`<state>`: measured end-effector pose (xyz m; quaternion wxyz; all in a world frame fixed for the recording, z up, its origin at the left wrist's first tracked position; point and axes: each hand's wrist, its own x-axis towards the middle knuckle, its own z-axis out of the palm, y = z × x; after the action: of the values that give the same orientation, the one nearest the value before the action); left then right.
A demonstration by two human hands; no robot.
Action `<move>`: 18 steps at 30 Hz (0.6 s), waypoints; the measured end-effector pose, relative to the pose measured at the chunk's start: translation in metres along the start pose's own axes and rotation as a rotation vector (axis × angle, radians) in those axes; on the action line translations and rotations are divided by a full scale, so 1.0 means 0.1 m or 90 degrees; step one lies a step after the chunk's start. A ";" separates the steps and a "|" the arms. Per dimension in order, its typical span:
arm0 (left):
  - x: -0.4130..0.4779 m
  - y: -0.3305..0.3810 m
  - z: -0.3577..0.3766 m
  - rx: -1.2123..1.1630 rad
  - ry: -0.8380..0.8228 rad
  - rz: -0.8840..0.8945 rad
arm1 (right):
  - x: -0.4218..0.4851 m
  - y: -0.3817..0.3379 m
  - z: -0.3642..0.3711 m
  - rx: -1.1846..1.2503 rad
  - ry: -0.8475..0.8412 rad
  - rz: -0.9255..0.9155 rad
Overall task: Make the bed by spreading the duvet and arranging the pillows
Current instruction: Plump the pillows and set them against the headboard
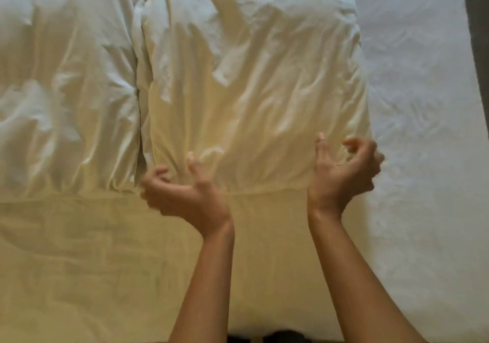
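At the near edge of the right pillow (251, 91) on the bed (423, 104), both forearms reach forward, palms up. The right hand (344, 167) is clawed and empty. The left hand (182, 190) curls at the pillow's corner, but I cannot tell whether it grips. The left pillow (66, 78) lies alongside, touching.

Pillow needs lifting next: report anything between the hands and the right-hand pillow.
Nothing visible does. The left hand and right hand sit at the near edge of the pillow, over bare sheet.
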<state>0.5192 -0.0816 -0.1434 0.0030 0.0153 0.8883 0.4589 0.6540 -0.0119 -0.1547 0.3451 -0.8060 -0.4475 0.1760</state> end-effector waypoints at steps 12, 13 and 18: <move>1.39 0.22 1.55 0.476 -0.421 0.667 | 1.44 -0.29 1.26 -0.424 -0.318 -0.353; 1.34 0.28 1.57 0.457 -0.399 0.618 | 1.56 -0.30 1.26 -0.432 -0.318 -0.293; 1.24 0.90 1.71 0.330 -0.197 0.611 | 1.61 -0.96 1.39 -0.218 -0.210 -0.293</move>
<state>0.4005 0.1138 -0.1680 -0.0796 0.4850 0.8544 0.1684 0.6008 0.2141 -0.1788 0.1581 -0.6906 -0.6910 0.1439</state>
